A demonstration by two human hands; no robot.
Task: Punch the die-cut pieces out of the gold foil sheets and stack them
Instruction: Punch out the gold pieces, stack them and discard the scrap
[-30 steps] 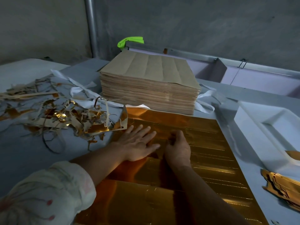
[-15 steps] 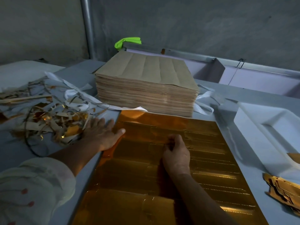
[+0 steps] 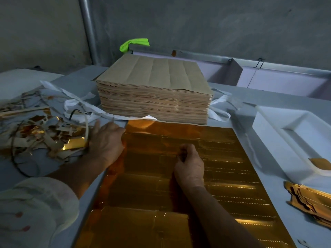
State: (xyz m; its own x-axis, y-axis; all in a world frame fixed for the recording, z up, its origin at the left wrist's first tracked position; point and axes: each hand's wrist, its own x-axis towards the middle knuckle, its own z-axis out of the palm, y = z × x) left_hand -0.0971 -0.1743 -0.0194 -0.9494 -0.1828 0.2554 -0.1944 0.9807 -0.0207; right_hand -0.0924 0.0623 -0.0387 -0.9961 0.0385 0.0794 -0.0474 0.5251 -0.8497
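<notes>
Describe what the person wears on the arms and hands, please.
Both hands are bare. There are no gloves, and no ring or watch shows on the left hand or the right hand. On the left side, a pale cream sleeve with small red marks ends near the elbow. The right forearm shows no sleeve.

the gold foil sheet (image 3: 223,169) is mirror-glossy and smooth, scored with die-cut lines. the stack of brown paper (image 3: 157,90) looks matt. the scrap pile (image 3: 44,138) mixes shiny foil and dull paper backing. the white tray (image 3: 279,140) seems smooth plastic.
</notes>
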